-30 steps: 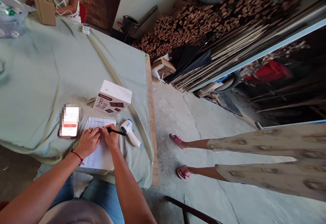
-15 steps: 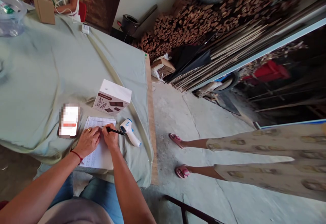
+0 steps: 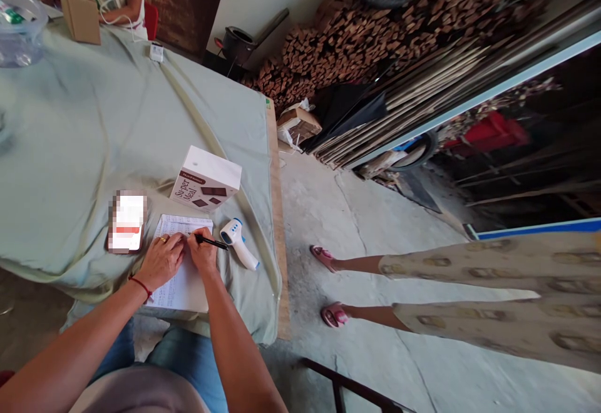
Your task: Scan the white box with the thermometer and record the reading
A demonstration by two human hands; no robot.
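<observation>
Both our hands rest on the paper sheet (image 3: 183, 275) at the table's near edge: our right hand (image 3: 203, 253) pinches a black pen (image 3: 212, 243), tip on the page, while our left hand (image 3: 162, 261) lies flat, fingers loosely together, beside a white thermometer (image 3: 238, 244).

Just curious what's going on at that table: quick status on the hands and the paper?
Right hand grips black pen, tip on the sheet. Left hand flat, pinning the sheet. Thermometer beside, apart; box beyond.
</observation>
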